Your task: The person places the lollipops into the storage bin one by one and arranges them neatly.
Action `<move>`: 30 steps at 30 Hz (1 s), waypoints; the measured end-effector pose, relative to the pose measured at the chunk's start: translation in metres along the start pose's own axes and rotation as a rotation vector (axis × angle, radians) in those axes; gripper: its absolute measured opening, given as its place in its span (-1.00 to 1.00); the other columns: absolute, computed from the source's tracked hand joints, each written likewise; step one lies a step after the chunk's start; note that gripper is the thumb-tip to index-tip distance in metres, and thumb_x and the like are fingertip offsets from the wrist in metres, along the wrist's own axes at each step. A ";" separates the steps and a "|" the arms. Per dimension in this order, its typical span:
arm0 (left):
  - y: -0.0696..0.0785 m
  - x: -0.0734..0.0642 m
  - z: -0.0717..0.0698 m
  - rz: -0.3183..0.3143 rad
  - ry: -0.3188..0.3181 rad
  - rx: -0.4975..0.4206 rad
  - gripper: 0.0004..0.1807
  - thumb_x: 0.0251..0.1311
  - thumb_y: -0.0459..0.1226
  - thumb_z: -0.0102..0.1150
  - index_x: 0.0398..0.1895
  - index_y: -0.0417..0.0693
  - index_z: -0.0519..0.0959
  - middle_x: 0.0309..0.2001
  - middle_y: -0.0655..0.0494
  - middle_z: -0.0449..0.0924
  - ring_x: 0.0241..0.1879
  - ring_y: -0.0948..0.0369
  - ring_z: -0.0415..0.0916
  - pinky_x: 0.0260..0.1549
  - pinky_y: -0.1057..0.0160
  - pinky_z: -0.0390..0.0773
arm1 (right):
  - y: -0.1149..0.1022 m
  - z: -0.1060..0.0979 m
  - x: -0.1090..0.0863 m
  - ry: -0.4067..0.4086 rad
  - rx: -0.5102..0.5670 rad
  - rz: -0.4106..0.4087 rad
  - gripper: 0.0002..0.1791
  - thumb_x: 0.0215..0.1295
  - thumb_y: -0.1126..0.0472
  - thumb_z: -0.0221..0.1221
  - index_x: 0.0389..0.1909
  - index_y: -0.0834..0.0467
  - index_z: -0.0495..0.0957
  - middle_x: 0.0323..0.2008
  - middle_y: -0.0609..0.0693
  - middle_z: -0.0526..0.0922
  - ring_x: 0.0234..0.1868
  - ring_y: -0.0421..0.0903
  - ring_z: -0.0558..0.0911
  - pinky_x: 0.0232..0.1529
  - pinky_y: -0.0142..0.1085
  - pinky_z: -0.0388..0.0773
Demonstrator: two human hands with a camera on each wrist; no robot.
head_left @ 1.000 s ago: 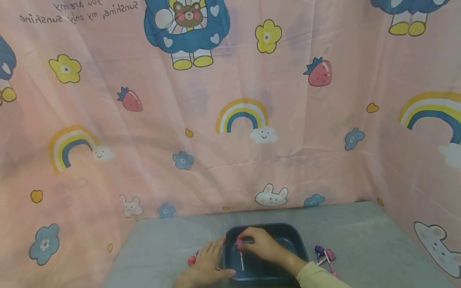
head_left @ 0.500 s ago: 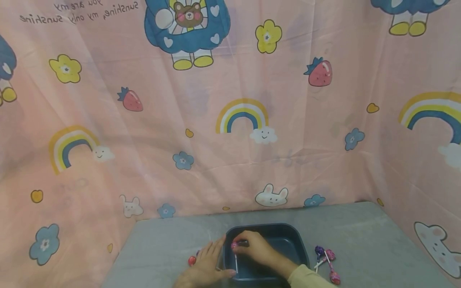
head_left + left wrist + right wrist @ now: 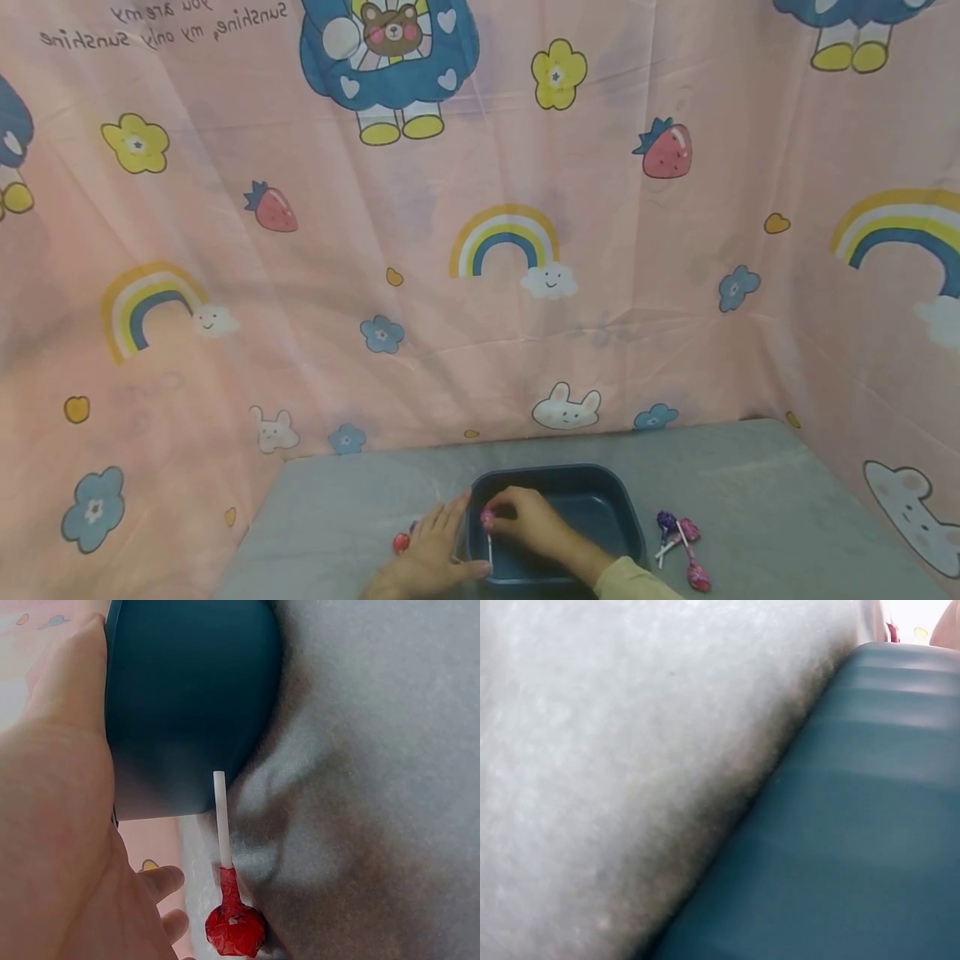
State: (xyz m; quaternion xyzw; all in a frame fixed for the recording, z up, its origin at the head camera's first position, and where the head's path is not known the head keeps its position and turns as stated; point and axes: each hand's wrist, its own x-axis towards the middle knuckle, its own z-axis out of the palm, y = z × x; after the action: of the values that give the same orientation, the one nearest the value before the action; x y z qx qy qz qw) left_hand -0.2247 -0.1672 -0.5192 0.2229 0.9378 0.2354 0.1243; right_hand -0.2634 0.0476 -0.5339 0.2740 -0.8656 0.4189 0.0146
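Note:
A dark blue tray (image 3: pixel 606 515) stands on the table, seen from above in the head view. Over its left part, my right hand (image 3: pixel 534 527) pinches a pink-wrapped lollipop (image 3: pixel 487 517) by its head, with the white stick pointing toward me. My left hand (image 3: pixel 429 548) lies along the tray's left side, fingers extended and thumb over the near left rim. In the left wrist view, a red-wrapped lollipop (image 3: pixel 235 930) lies just outside the tray wall (image 3: pixel 191 697), near my left fingers (image 3: pixel 161 883). Only the tray's outer side (image 3: pixel 855 825) and the cloth show in the right wrist view.
Right of the tray lie several lollipops: a purple one (image 3: pixel 666 522) and pink ones (image 3: pixel 697 575), sticks crossing. Grey cloth (image 3: pixel 765 500) covers the table. A pink printed curtain (image 3: pixel 480 350) hangs behind it and along the right.
My right hand has moved slightly left and toward me with the pink lollipop, bringing it close to the tray's left wall. My left hand has stayed in place.

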 end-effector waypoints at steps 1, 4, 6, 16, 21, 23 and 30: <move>0.000 0.000 0.000 -0.002 -0.001 0.000 0.07 0.07 0.32 0.04 0.50 0.26 -0.29 0.50 -0.11 -0.05 0.41 -0.34 -0.08 0.15 -0.52 0.01 | 0.000 0.000 0.000 -0.002 -0.001 0.003 -0.70 0.14 -0.05 0.25 -0.22 0.06 0.67 -0.31 -0.15 0.68 -0.24 -0.32 0.58 -0.15 -0.38 0.54; 0.001 -0.001 0.000 -0.007 0.002 0.001 0.08 0.06 0.34 0.04 0.50 0.28 -0.30 0.50 -0.12 -0.04 0.41 -0.34 -0.08 0.15 -0.53 0.00 | -0.002 0.000 -0.001 -0.006 0.000 0.001 -0.73 0.14 -0.02 0.26 -0.25 0.07 0.68 -0.32 -0.14 0.69 -0.27 -0.34 0.56 -0.19 -0.40 0.52; 0.001 -0.001 0.000 -0.004 0.008 0.000 0.08 0.05 0.34 0.05 0.50 0.28 -0.29 0.49 -0.12 -0.02 0.41 -0.34 -0.07 0.14 -0.53 0.01 | -0.003 0.001 -0.001 -0.003 -0.001 -0.005 -0.75 0.13 0.00 0.27 -0.28 0.07 0.68 -0.35 -0.13 0.69 -0.30 -0.35 0.55 -0.22 -0.41 0.51; 0.000 -0.001 0.002 -0.009 0.010 0.000 0.08 0.04 0.37 0.02 0.50 0.32 -0.29 0.50 -0.09 -0.03 0.42 -0.32 -0.08 0.17 -0.51 0.00 | -0.006 0.005 -0.003 0.024 -0.087 -0.048 -0.85 0.12 0.04 0.29 -0.36 0.02 0.69 -0.40 -0.17 0.67 -0.33 -0.35 0.50 -0.25 -0.42 0.45; 0.000 0.000 0.003 -0.048 0.013 -0.017 0.08 -0.01 0.39 0.04 0.49 0.37 -0.27 0.50 -0.04 -0.02 0.44 -0.28 -0.09 0.21 -0.49 -0.03 | -0.003 0.008 -0.002 0.023 -0.146 -0.065 -0.84 0.12 0.01 0.28 -0.37 0.00 0.69 -0.41 -0.19 0.63 -0.34 -0.37 0.44 -0.30 -0.47 0.39; 0.000 0.000 0.002 -0.053 0.006 -0.021 0.09 -0.01 0.38 0.05 0.49 0.36 -0.27 0.50 -0.06 -0.02 0.44 -0.29 -0.09 0.21 -0.48 -0.03 | -0.002 0.010 -0.002 0.018 -0.163 -0.062 -0.83 0.12 -0.01 0.28 -0.37 -0.01 0.69 -0.42 -0.19 0.61 -0.35 -0.37 0.41 -0.33 -0.50 0.36; 0.001 0.000 0.002 -0.035 -0.003 -0.025 0.08 0.03 0.34 0.07 0.50 0.34 -0.29 0.50 -0.06 -0.02 0.43 -0.31 -0.10 0.20 -0.49 -0.03 | -0.004 0.009 -0.003 -0.005 -0.217 -0.003 -0.77 0.11 -0.10 0.26 -0.36 -0.04 0.69 -0.41 -0.20 0.55 -0.36 -0.35 0.36 -0.40 -0.51 0.30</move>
State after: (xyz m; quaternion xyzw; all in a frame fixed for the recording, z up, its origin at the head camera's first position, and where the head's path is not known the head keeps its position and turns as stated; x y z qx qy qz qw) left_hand -0.2238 -0.1653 -0.5202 0.2054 0.9382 0.2447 0.1328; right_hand -0.2571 0.0399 -0.5378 0.2731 -0.9056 0.3217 0.0425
